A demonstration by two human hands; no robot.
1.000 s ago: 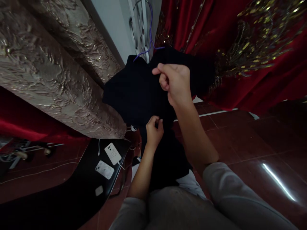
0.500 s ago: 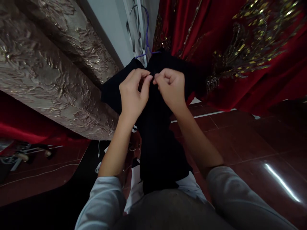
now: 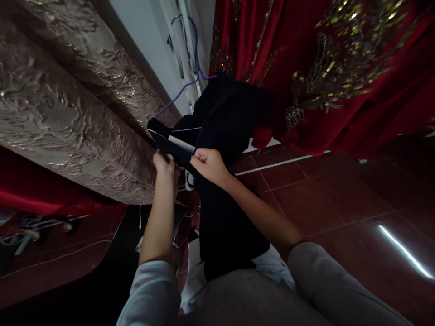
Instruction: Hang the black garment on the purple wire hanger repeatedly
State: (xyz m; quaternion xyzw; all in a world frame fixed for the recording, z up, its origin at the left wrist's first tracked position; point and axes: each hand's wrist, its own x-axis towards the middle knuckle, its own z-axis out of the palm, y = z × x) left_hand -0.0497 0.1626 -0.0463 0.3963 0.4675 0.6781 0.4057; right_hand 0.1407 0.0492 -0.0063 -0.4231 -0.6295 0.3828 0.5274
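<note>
A black garment hangs on a purple wire hanger hooked on a white rail in front of me. My left hand is closed on the garment's lower left edge, by a pale strip along its hem. My right hand is fisted on the same edge a little to the right. A longer dark piece of cloth hangs down from the hands toward my body.
A gold brocade dress hangs at the left, touching my left hand. A red gown with gold sequins fills the right. Below lie red floor tiles, a dark table and a white cable.
Both hands have dropped from the garment's collar to its lower edge, the left moving further left. The hanger's purple wire now shows and the garment has swung askew. The view tilted slightly.
</note>
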